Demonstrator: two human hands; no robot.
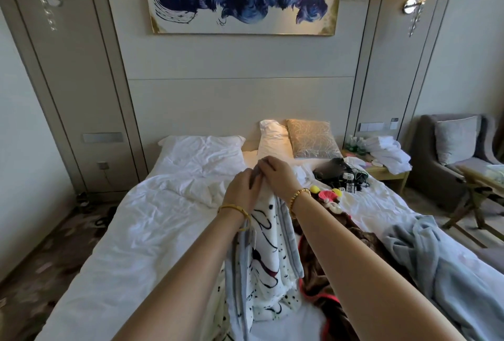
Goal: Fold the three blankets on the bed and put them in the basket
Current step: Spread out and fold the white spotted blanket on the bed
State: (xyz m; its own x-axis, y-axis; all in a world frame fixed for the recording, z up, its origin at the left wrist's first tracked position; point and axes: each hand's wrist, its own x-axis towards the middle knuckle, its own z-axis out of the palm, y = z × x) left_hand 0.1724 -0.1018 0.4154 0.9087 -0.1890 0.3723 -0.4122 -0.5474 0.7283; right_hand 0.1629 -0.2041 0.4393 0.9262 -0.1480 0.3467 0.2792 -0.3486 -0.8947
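1. Three blankets sit on the bed [152, 220], all on its right half; the left half is bare white sheet, open room out to the left edge.
2. Light blue blanket [447, 267] lies crumpled along the right edge of the bed, unfolded, partly draped toward that side.
3. Brown blanket [324, 278] with a red trim lies bunched between the blue one and the white one, its long axis running roughly from foot toward head.
4. White patterned blanket [268, 256] with a grey-blue border hangs vertically from the hands, long axis up-down, top edge gathered, lower end resting on the sheet near the foot.
5. Left hand [241, 190] and right hand [276, 174] are both pinched on that top edge, touching each other, raised above mid-bed.
6. Pillows [201, 144] line the headboard; a black bag with cables [338, 174] sits near the right head corner, well apart from the hands.
7. Nightstand [387, 171] and armchair [450, 155] crowd the right side; the floor left of the bed is more open.
8. Basket is out of frame.
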